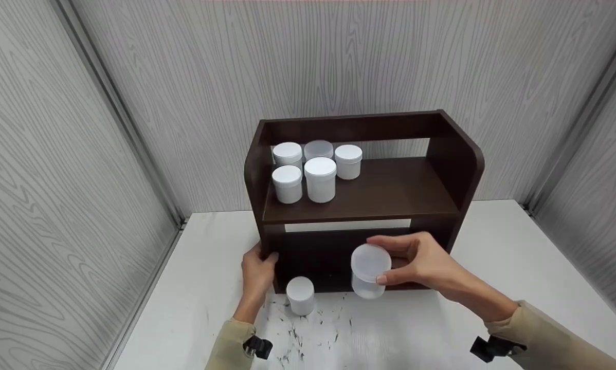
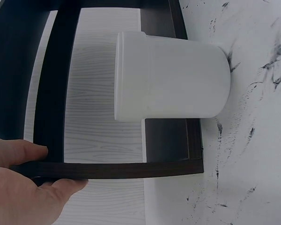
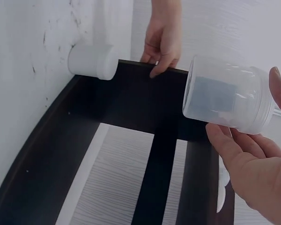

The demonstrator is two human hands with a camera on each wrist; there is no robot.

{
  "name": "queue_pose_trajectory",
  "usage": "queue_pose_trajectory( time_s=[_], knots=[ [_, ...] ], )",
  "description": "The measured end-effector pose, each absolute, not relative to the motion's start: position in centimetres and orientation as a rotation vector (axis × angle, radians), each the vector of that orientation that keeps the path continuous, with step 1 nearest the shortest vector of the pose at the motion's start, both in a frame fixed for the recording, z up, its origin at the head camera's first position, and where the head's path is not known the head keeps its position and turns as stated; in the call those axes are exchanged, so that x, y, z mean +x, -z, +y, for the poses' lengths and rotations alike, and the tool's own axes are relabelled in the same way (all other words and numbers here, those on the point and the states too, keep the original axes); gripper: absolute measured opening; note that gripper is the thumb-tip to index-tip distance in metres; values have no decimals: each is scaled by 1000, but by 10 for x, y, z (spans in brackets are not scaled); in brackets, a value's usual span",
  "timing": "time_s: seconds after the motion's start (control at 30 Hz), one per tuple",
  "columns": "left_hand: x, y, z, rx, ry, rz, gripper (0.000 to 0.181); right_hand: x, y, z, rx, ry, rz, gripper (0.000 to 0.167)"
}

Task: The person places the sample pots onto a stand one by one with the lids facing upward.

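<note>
A dark brown two-tier shelf (image 1: 400, 190) stands on the white table. My left hand (image 1: 258, 270) grips the edge of its left side panel, thumb on the inner side, as the left wrist view also shows. In my right hand (image 1: 416, 259) is a clear plastic jar (image 3: 225, 93) with a lid, pinched between thumb and fingers in front of the lower tier, off the table. A white lidded jar (image 1: 301, 295) stands upright on the table near the shelf's lower left front, just right of my left hand.
On the upper tier's left half stand several white jars (image 1: 321, 180) and one translucent jar (image 1: 319, 149). Dark marks (image 1: 295, 334) streak the white table (image 1: 184, 308) in front. Grey wood-patterned walls (image 1: 339, 61) rise behind and on both sides.
</note>
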State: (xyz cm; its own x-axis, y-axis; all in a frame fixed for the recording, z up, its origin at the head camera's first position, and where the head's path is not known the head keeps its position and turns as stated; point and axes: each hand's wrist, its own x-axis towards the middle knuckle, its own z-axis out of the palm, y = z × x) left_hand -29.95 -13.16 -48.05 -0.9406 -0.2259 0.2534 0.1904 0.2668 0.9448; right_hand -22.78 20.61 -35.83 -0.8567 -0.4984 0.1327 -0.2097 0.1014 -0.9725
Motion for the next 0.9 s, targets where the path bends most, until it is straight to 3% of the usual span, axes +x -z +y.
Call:
queue_pose_trajectory(
  time_s=[0.43, 0.9],
  knots=[
    [-300, 480, -130, 58, 1722, -2206, 42, -235, 321, 204, -695, 1874, 2186, 77],
    [-301, 480, -131, 57, 1714, -2204, 43, -264, 293, 206, -648, 1880, 2309, 72]
  ],
)
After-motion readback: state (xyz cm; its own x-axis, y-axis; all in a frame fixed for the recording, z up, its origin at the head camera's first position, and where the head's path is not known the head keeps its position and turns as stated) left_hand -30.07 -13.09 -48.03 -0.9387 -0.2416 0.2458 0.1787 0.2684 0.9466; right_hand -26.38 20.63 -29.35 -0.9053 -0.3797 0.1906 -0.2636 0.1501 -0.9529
